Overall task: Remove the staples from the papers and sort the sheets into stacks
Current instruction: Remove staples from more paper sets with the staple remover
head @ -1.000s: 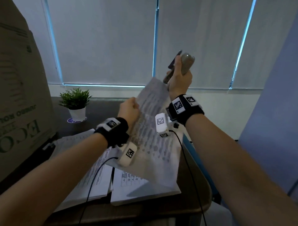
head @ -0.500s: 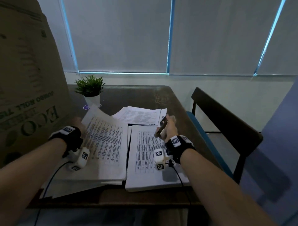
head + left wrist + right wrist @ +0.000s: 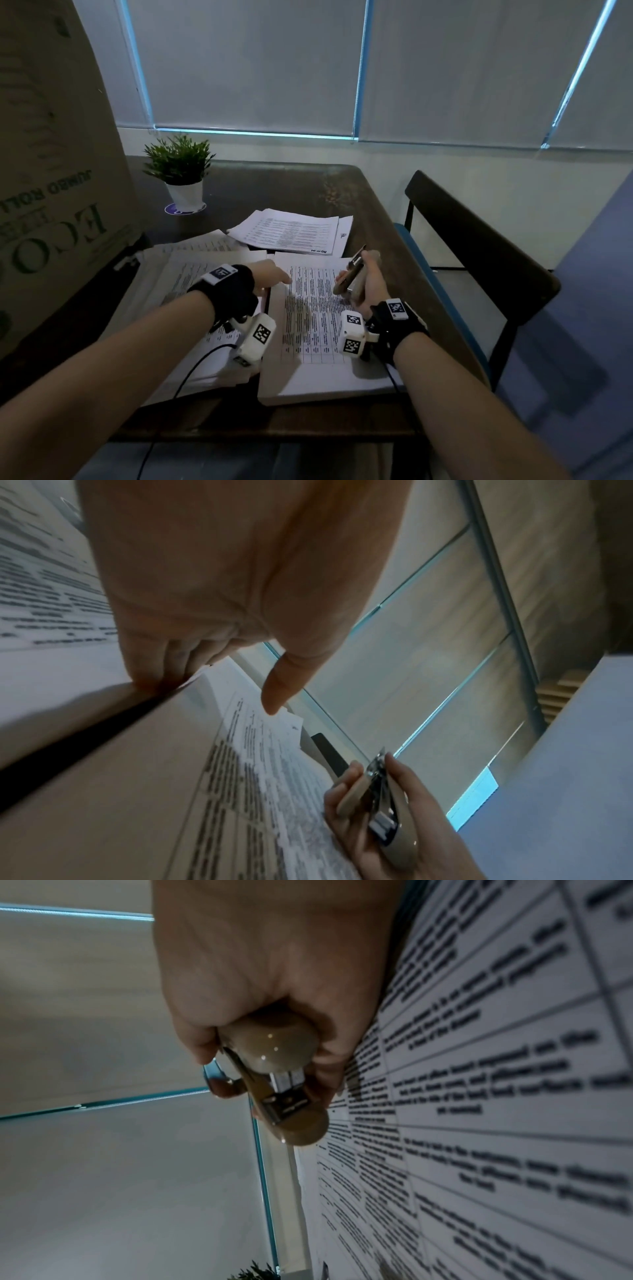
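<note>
From the head view, the right-hand stack of printed sheets lies on the tabletop near its right edge, a second stack just left of it and a looser pile beyond. Paper this thin is light, limp and slips sheet over sheet, so it is best pinched at a corner or edge. The left hand reaches across the gap between the stacks; the right hand is clenched on the staple remover. A cardboard box crowds the left, a potted plant stands far left, and a chair sits to the right.

In the left wrist view, the fingers press at the stack's edge with the thumb extended; whether they pinch a sheet I cannot tell.

In the right wrist view, the fingers wrap the tool just over the sheets; no staple is visible.
</note>
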